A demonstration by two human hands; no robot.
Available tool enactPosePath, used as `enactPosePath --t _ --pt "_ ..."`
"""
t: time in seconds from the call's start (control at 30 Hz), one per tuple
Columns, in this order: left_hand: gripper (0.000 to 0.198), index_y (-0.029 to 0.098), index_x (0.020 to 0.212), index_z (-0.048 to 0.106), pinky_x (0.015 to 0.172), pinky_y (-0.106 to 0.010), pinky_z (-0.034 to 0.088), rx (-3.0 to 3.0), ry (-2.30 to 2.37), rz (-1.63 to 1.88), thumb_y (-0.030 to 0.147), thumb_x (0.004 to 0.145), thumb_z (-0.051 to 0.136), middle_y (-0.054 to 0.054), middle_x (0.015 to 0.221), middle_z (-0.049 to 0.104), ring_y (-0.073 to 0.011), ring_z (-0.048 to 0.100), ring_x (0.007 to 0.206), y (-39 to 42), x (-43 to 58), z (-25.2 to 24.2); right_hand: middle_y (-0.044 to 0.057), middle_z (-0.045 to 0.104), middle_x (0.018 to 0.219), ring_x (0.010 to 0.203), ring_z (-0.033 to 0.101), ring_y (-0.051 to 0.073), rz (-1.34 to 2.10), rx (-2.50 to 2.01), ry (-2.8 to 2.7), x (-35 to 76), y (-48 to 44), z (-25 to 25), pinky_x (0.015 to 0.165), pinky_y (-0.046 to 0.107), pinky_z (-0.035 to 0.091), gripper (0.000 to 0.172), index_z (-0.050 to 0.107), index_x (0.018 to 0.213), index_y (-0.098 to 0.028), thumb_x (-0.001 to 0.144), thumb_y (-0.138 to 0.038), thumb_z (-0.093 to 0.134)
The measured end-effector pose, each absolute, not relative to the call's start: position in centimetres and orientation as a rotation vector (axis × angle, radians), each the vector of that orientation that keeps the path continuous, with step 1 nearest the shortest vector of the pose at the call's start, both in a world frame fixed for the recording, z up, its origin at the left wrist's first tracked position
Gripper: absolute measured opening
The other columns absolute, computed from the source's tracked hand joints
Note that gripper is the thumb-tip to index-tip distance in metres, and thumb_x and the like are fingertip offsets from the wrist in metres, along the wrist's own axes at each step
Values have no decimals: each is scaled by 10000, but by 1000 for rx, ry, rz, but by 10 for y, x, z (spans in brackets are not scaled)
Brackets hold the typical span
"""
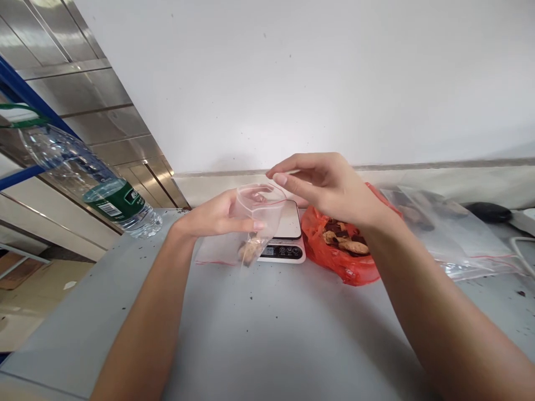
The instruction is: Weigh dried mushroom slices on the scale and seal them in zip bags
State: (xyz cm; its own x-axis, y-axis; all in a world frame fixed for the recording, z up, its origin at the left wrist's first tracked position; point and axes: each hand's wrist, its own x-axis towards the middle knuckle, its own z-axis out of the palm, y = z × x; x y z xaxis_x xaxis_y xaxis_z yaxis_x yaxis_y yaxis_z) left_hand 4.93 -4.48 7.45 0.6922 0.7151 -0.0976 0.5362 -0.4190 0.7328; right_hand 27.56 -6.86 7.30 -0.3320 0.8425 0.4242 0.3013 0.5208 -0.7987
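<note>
My left hand point(217, 216) grips a small clear zip-lock bag point(273, 214), its mouth spread wide and facing up. In the bag's lower corner sits a pale brown dried piece point(249, 249). Above the opening hovers my right hand point(330, 184), fingers stretched forward and thumb a little apart, with nothing visible in it. Behind the bag stands a digital kitchen scale point(288, 225), its display partly covered. A red plastic bag point(355, 273) beside it lies open, holding dark and tan dried pieces point(346, 242).
A large water bottle point(111, 195) stands at the table's left edge. Another clear zip-lock bag point(215, 249) lies flat left of the scale. To the right are clear bags with brown contents point(451, 234) and a black object point(488, 211). A white wall point(313, 83) rises behind the table.
</note>
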Motion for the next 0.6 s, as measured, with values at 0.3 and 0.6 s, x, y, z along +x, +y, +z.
enactPosePath --t 0.3,0.6 --pt "826 316 1492 584 1056 -526 541 1864 787 363 674 759 709 -73 1368 722 -412 600 1337 -36 49 64 90 673 1324 1148 663 272 701 -873 -2053 287 -64 72 885 396 541 190 668 710 -218 819 -336 768" --pt "330 284 1243 782 1010 -345 583 2149 866 582 445 1007 618 -14 1151 821 -236 739 1141 -36 43 68 39 700 757 680 633 207 692 -1050 -2081 294 -61 78 646 370 498 221 636 707 -238 826 -403 724"
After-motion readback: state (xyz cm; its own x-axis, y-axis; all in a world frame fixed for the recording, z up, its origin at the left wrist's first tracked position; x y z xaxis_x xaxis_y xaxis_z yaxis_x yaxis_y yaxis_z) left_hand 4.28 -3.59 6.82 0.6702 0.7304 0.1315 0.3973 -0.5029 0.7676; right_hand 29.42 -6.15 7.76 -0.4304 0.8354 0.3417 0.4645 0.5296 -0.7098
